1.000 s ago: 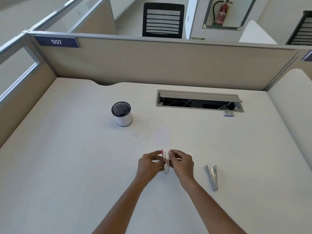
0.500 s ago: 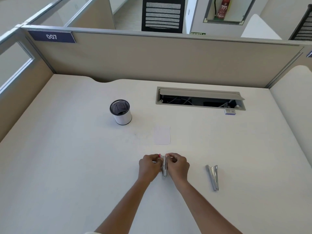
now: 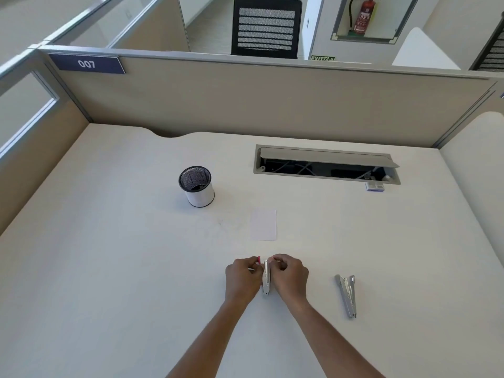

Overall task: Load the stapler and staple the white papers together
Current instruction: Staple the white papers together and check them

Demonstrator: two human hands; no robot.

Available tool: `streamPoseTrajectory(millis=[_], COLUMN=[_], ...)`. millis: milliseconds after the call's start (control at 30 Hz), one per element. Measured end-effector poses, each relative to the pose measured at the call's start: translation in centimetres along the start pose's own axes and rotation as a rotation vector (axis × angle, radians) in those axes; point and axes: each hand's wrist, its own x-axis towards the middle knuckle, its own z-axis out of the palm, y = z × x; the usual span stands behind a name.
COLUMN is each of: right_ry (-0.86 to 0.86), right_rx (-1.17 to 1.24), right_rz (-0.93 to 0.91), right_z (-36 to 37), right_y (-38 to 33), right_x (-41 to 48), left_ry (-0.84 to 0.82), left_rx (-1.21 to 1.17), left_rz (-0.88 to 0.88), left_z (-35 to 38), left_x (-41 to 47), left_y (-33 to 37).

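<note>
between both hands: stapler held, papers straight ahead

between the left hand [image 3: 241,278] and right hand [image 3: 290,278] sits the stapler [image 3: 266,279], silver, long axis running away from the person twd the far edge of the desk [image 3: 109,268]. both hands pinch it from either side, fingers curled onto its far end, where a bit of pink shows by the left thumb. can't tell if it's hinged open or if staples are in; too small and hidden by fingers. looks like the loading step, prob. not finished.

white papers [image 3: 263,225] lie flat just beyond the grip, dead ahead on the same line as the stapler's long axis, apart from the hands. so the coming move is a short push fwd, nose first, no turning needed. both hands abt equally near; right maybe slightly nearer.

off to the right of the grip, well apart, a second silver stapler [image 3: 347,295] lies on the desk, roughly parallel. far left of the papers a mesh pen cup [image 3: 197,190]. risk: paper slides when the nose meets its edge, w/ no hand free to pin it.
</note>
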Motion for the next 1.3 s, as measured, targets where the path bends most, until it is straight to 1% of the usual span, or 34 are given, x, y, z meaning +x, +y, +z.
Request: streamPoseTrajectory(millis=[100, 300, 400, 500, 700, 1000, 1300], right_ry=[-0.022, -0.006, -0.01, -0.023, -0.02, 0.004, -0.001], right_rx=[0.021, 0.071, 0.056, 0.029, -0.024, -0.096, -0.066], right_rz=[0.004, 0.043, 0.023, 0.025, 0.039, 0.041, 0.01], right_z=[-0.3, -1.5, -2.0, -2.0, -1.2, 0.4, 0.3], right_y=[0.2, -0.8, -2.0, -2.9, -3.9, -3.7, -2.9], right_x=[0.2, 2.4, 4.2, 5.8, 8.0, 9.1, 9.6], left_ry=[0.01, 0.234, 0.281, 0.268, 0.215, 0.093, 0.127], left_rx=[0.04, 0.113, 0.122, 0.201, 0.172, 0.103, 0.03], left_rz=[0.015, 0.074, 0.122, 0.151, 0.138, -0.038, -0.149], left_z=[-0.1, -1.3, -1.9, -2.1, -1.6, 0.5, 1.3], left_x=[-0.1, 1.3, 2.7, 3.9, 5.7, 7.8, 8.7], left_y=[0.5, 1.5, 2.2, 3.3, 4.9, 6.4, 6.8])
